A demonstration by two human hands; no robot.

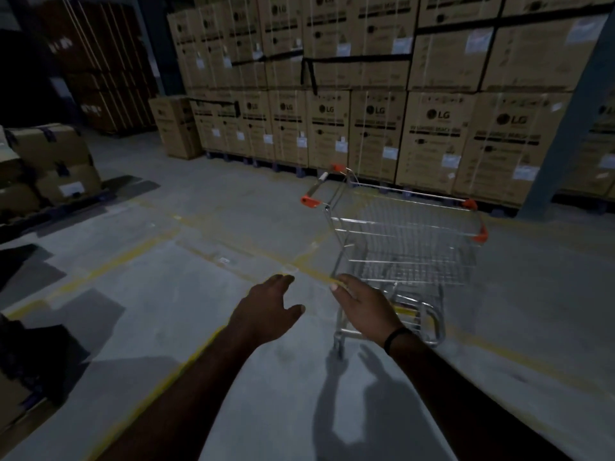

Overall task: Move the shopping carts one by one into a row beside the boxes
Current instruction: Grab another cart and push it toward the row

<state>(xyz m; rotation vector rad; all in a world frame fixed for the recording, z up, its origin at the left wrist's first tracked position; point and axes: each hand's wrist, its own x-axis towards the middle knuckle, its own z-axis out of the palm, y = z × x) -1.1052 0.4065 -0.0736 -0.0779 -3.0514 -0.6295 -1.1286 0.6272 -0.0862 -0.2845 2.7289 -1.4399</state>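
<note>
One wire shopping cart with orange corner caps stands on the concrete floor, its far side close to the wall of stacked cardboard boxes. Its handle, with orange ends, points left and away. My left hand is stretched forward with fingers relaxed, holding nothing, left of the cart. My right hand is also open, fingers spread, in front of the cart's near lower corner; whether it touches the wire I cannot tell.
Yellow lines cross the floor. A pallet with taped boxes sits at the left, darker stacks behind it. A grey steel post rises at the right. Open floor lies left of the cart.
</note>
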